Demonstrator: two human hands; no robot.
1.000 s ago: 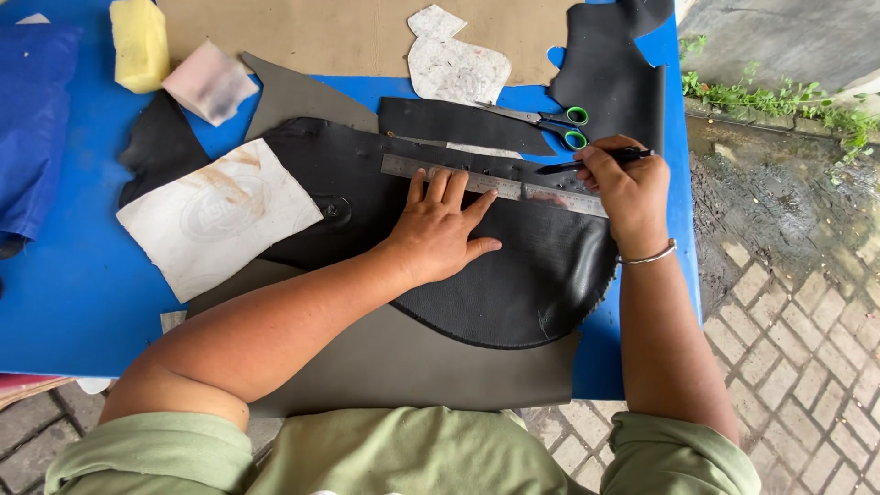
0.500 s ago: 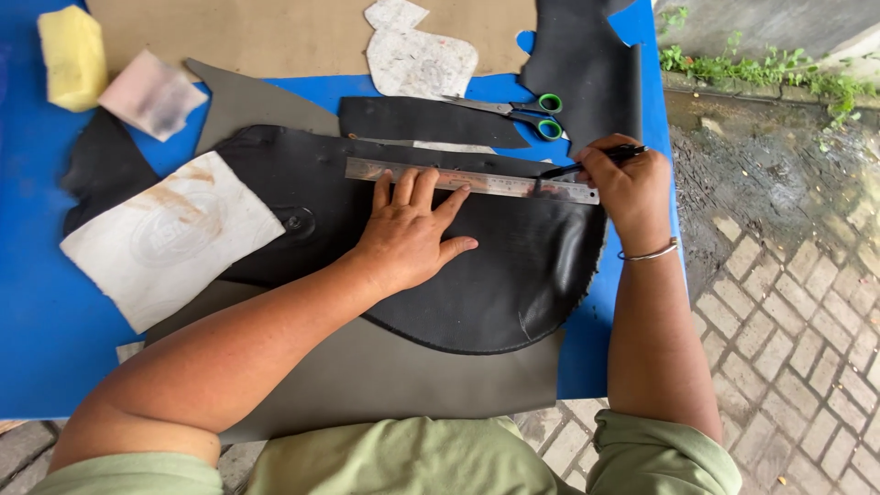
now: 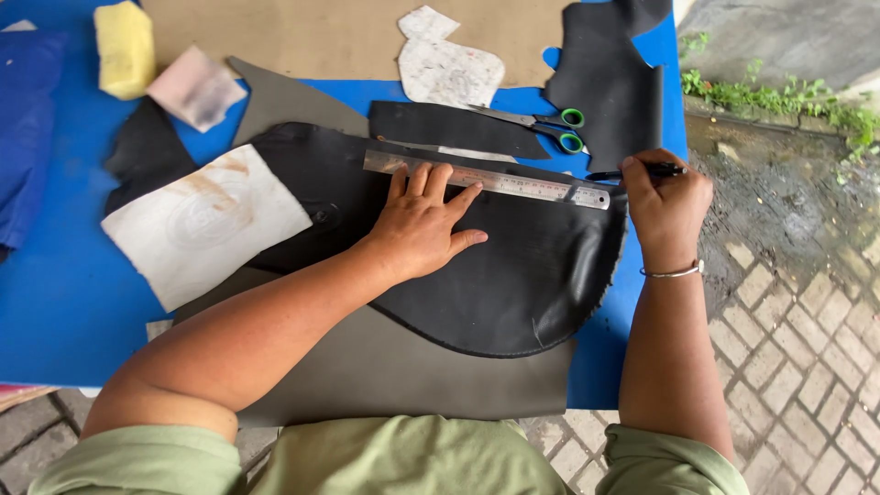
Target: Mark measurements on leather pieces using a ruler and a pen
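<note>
A large black leather piece [image 3: 513, 275] lies on a blue table [image 3: 55, 302]. Across its upper part rests a metal ruler [image 3: 495, 181]. My left hand [image 3: 420, 225] presses flat on the leather, fingertips on the ruler's lower edge. At the ruler's right end my right hand [image 3: 665, 206] grips a dark pen [image 3: 632, 171], with its tip pointing left near the ruler's end. A thin bracelet [image 3: 674, 271] circles that wrist.
Green-handled scissors [image 3: 541, 124] lie just beyond the ruler beside a black strip [image 3: 440, 128]. A white paper pattern [image 3: 202, 229] lies left, grey sheet [image 3: 385, 367] below. A yellow sponge [image 3: 126, 46], pink block [image 3: 194, 87], tan sheet [image 3: 348, 37] and more black leather [image 3: 610, 78] sit farther back. Brick paving [image 3: 807, 367] lies beyond the table's right edge.
The view has shifted a little between frames. My left hand stays on the ruler; my right hand with the pen stays at the ruler's right end.
</note>
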